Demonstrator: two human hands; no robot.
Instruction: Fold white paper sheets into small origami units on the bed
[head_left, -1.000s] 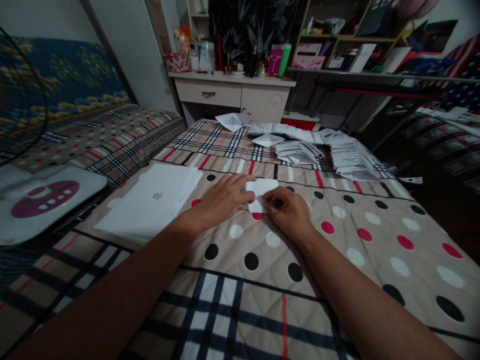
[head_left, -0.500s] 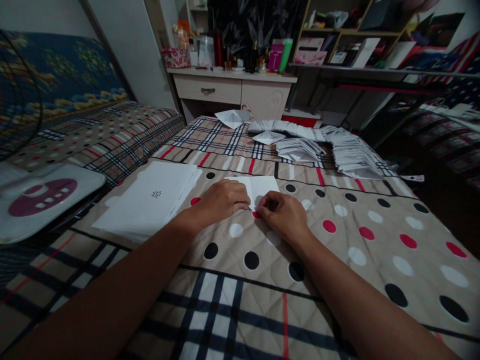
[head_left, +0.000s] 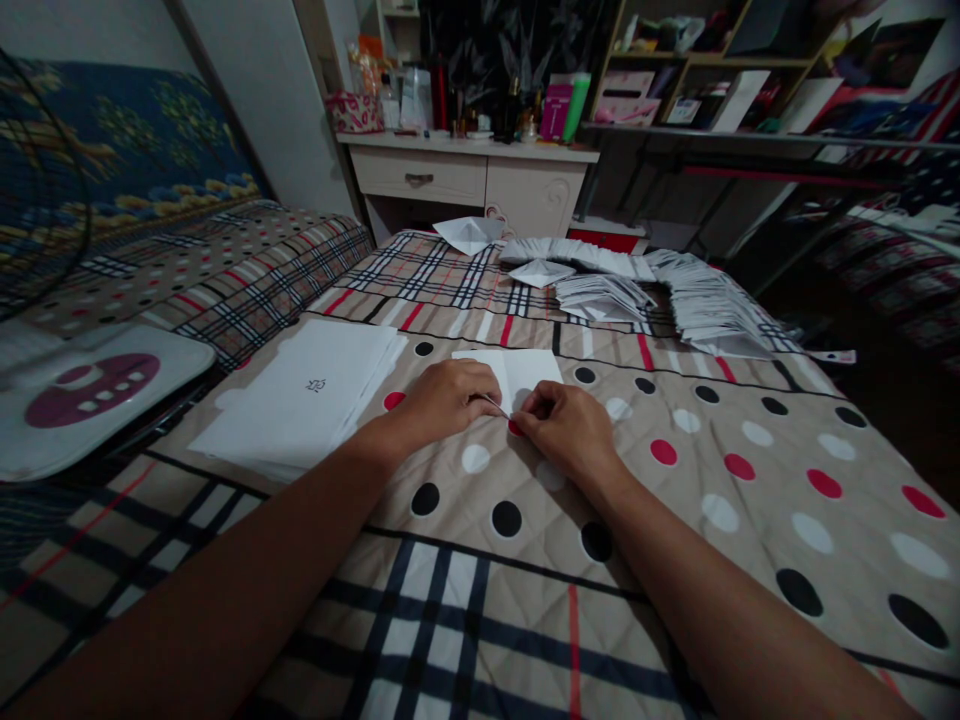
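A small white sheet of paper [head_left: 531, 366] with a crease down its middle lies on the patterned bedspread [head_left: 480, 620]. My left hand [head_left: 456, 398] is closed on the sheet's near left edge, where a thin edge of paper lifts between the fingers. My right hand [head_left: 564, 425] pinches the near edge just right of the crease, thumb and forefinger together. Both hands cover the sheet's near corners. To the left lies a stack of larger white sheets [head_left: 300, 375], with a small dark printed mark on the top one.
Rows of folded white papers [head_left: 709, 300] spread across the far side of the bed, with a folded paper piece [head_left: 469, 235] behind. A white plastic table [head_left: 172, 350] stands at the left edge. A cluttered dresser [head_left: 420, 178] is beyond the bed.
The paper's near left edge is lifted slightly more between my left fingers. Both hands stay almost in place; the whole view has shifted slightly.
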